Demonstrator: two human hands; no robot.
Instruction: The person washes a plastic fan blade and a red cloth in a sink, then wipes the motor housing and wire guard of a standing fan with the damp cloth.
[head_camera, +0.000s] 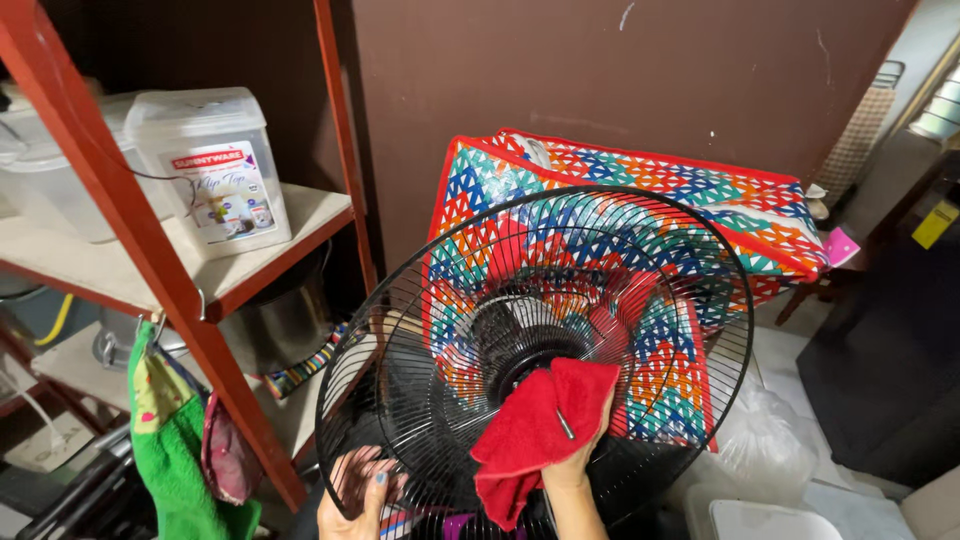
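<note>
A round black wire fan guard is held up in front of me, tilted, with its dark hub near the middle. My left hand grips its lower left rim from behind the wires. My right hand presses a red cloth against the wires just below the hub. Most of that hand is covered by the cloth.
Behind the guard stands a large zipped bag with a multicoloured triangle pattern, against a brown wall. A red metal shelf rack at left holds a clear plastic container; green cloth hangs from it. Plastic bags lie at lower right.
</note>
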